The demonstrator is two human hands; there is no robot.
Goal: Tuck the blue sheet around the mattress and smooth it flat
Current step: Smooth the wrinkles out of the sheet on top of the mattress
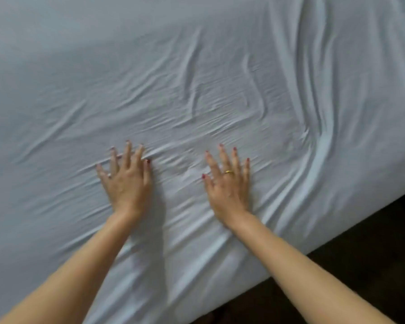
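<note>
The pale blue sheet (197,78) covers the mattress and fills most of the view. It is creased, with long folds running up the right side and shorter wrinkles fanning out ahead of my fingers. My left hand (126,178) lies palm down on the sheet, fingers spread, holding nothing. About a hand's width to its right, my right hand (228,183) also presses flat with fingers apart and wears a gold ring. Both forearms reach in from the bottom edge. The sheet wraps over the mattress edge (337,230) at the lower right.
A dark floor (372,265) shows beyond the mattress edge at the lower right. The far left of the sheet looks smoother than the middle and right.
</note>
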